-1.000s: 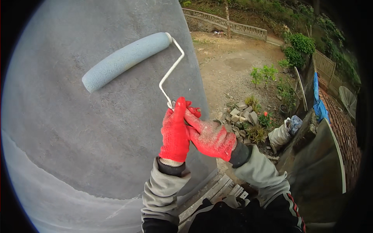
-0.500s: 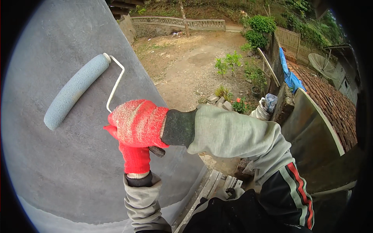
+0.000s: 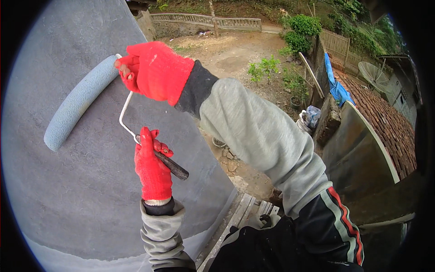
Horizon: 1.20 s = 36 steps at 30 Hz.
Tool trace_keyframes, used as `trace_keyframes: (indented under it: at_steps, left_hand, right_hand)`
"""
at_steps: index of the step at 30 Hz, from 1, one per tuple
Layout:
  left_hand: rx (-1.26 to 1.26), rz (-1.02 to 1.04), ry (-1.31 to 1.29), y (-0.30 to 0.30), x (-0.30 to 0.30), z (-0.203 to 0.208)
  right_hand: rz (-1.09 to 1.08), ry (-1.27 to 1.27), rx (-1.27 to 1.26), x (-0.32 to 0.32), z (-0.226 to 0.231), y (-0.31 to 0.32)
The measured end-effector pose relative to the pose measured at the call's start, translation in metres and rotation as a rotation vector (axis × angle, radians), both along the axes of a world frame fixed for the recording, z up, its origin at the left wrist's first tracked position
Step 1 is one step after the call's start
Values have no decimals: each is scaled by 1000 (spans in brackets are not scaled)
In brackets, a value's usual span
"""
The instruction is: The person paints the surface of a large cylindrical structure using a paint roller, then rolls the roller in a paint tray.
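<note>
A paint roller with a long pale blue, textured sleeve (image 3: 81,102) lies slantwise against a dark grey wall (image 3: 90,190). Its bent white wire frame (image 3: 122,117) runs down to a dark handle (image 3: 173,166). My left hand (image 3: 153,170), in a red knit glove, is closed around this handle, whose lower end sticks out past the fingers. Higher up, my right hand (image 3: 158,72), also red-gloved, has curled fingers at the wire beside the sleeve's upper end. Bare fingertips show through this glove. The right hand covers part of the wire.
Wooden planks (image 3: 240,217) lie below me beside the wall's edge. Off to the right are a blue tarp (image 3: 337,86), a tiled roof (image 3: 380,118) and a satellite dish (image 3: 374,73). A dirt yard (image 3: 226,59) with plants stretches out below, bounded by a low balustrade (image 3: 195,19).
My right hand has moved up from the handle area, over my left hand, to the upper end of the roller sleeve. The left hand and handle are now uncovered. The roller shifted slightly left.
</note>
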<state>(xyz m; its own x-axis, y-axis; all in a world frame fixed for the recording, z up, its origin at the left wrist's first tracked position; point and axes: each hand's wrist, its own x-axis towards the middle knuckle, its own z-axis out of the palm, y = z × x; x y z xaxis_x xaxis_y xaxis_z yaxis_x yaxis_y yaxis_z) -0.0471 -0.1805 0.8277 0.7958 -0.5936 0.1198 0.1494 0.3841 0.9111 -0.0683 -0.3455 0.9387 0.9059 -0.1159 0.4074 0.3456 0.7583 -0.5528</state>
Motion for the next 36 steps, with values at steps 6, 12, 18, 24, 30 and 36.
trace_keyframes:
  at_steps: [6, 12, 18, 24, 30, 36]
  left_hand:
    - [0, 2, -50, -5, -5, -4]
    - [-8, 10, -24, 1, 10, -9]
    - [32, -5, -63, -5, 14, -8]
    - [24, -22, -62, -5, 21, -13]
    - [80, -23, -128, 6, 27, -16]
    - [128, -17, -150, 5, 25, -12]
  right_hand:
    - [-151, -191, 113, -47, 18, -28]
    - [-355, 186, -1024, -98, -14, 21]
    - [42, 304, -1678, -132, -159, 112]
    - [660, 269, -1434, -131, -235, 173]
    - [1155, 253, -1591, -115, -205, 168]
    - [71, 87, -1584, -121, -201, 137]
